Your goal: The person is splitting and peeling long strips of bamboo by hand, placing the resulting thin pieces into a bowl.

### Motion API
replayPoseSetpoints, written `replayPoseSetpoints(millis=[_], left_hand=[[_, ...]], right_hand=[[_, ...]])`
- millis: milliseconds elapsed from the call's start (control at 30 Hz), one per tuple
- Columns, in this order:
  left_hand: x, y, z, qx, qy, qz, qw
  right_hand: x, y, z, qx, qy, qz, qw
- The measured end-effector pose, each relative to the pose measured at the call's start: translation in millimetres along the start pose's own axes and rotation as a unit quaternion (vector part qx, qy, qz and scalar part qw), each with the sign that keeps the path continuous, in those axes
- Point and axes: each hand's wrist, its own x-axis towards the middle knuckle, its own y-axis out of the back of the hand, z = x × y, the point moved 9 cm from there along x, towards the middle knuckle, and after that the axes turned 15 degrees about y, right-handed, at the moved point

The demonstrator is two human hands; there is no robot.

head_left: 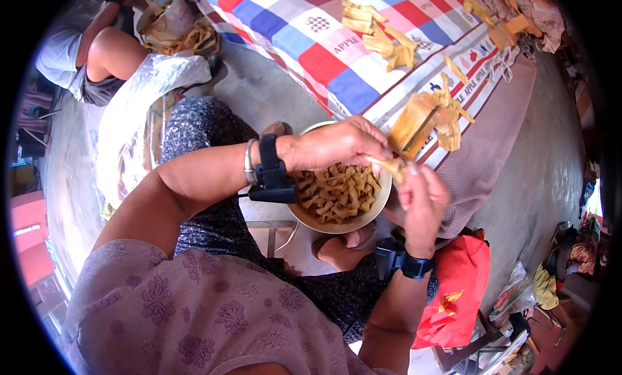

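In front of me, my left hand [343, 143] and my right hand [424, 200] pinch a yellowish-brown strip [391, 165] from its two ends. Both sets of fingers are closed. Below the left hand is a round, pale-rimmed bowl [383, 208], holding many short yellowish-brown pieces [340, 193]. My left forearm and hand cover part of its rim. Just beyond the strip, a rectangular yellow-brown block [413, 123] lies on the cloth, with a loose bunch of similar strips [450, 119] against it.
A checkered cloth [291, 35] spreads ahead, with more strip bundles [382, 38] on it. At the far left, a seated person [107, 47] is beside a pot of long strips [184, 41]. A clear plastic bag [133, 122] stands by my left leg, a red bag [457, 291] by my right.
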Motion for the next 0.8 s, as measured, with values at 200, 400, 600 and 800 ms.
replayPoseSetpoints(millis=[200,400,600,800], left_hand=[[-18,6,14,0.037,-0.1,-0.002,0.994],[-14,4,3,0.007,-0.031,-0.013,0.999],[-19,-1,7,0.126,-0.092,0.02,0.988],[-19,5,4,0.093,-0.073,0.041,0.992]], right_hand=[[4,5,-13,-0.008,0.086,-0.017,0.996],[4,-23,8,0.131,0.014,-0.1,0.986],[4,-31,3,0.044,0.063,-0.094,0.993],[-1,-20,0,0.035,0.046,-0.054,0.997]])
